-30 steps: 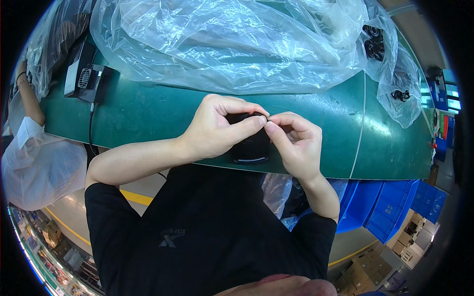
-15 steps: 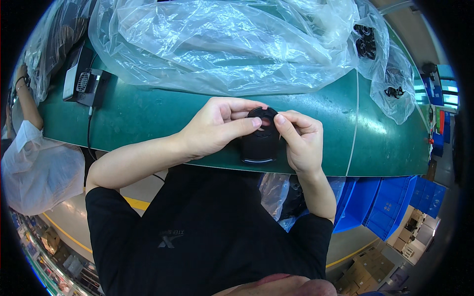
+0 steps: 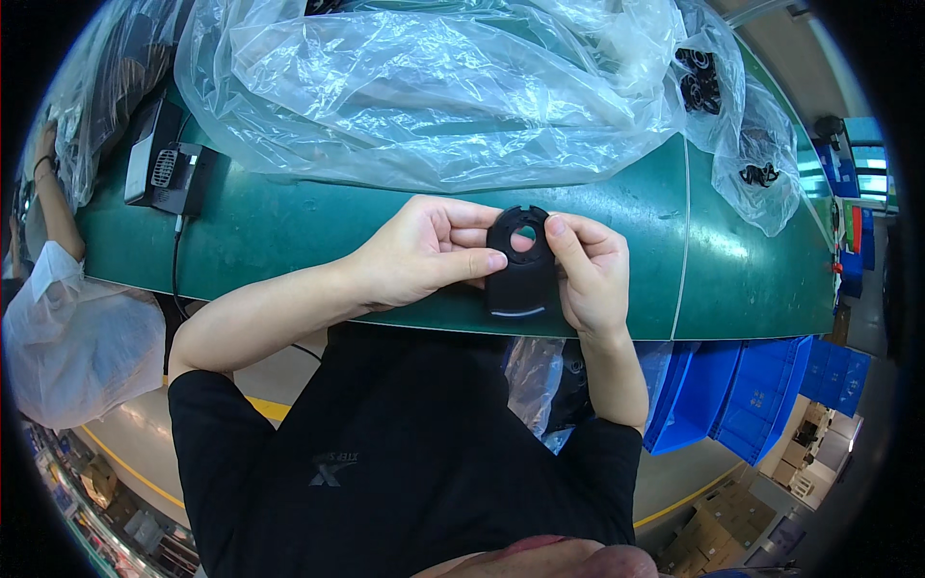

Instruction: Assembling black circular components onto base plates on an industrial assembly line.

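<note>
Black plastic cover held between both hands, near the front edge of the green workbench.

Finish dark and mostly matt; upper end rounded into a ring around a large circular hole, with a small notch in the top rim; lower panel plain and solid, near-straight at the sides, with a thin, pale, shiny line along the gently curved bottom edge. Visible through the hole: bench green and part of a finger behind. Left hand: pinched onto the ring's left side, thumb on the front face, fingers behind. Right hand: pinched at the upper-right rim, thumb tip against the edge. Beyond: crumpled clear plastic sheeting.
</note>
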Demonstrator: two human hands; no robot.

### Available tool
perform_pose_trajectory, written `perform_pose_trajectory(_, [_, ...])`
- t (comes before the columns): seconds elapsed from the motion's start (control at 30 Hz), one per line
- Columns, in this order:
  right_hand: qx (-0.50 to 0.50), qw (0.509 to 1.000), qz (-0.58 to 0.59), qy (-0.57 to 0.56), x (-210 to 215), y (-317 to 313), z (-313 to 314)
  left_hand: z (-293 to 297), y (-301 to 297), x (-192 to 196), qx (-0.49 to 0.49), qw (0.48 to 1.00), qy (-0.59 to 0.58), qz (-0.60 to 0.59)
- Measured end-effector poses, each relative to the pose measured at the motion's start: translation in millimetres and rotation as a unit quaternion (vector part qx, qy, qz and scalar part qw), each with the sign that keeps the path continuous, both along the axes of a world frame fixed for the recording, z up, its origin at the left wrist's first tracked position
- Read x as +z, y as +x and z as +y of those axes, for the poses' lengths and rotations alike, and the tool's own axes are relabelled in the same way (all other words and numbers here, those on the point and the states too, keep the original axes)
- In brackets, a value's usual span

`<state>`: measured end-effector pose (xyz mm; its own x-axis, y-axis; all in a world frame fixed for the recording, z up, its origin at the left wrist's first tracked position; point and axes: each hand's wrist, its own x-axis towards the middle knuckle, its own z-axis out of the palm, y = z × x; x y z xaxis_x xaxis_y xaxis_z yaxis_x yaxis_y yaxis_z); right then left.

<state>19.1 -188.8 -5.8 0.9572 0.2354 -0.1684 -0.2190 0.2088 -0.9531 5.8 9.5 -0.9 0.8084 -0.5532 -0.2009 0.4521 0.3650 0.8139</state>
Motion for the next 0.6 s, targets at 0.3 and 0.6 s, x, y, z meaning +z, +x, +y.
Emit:
perform_pose_trajectory(0.3, [0.050,0.998,-0.026,-0.014,10,-3,1,-1,0,0,0.013,1.000,0.012,-0.008])
perform_pose_trajectory(0.6, [0.036,0.999,-0.012,0.009,8,-13,4,-1,-2,-7,0.004,1.000,0.014,-0.025])
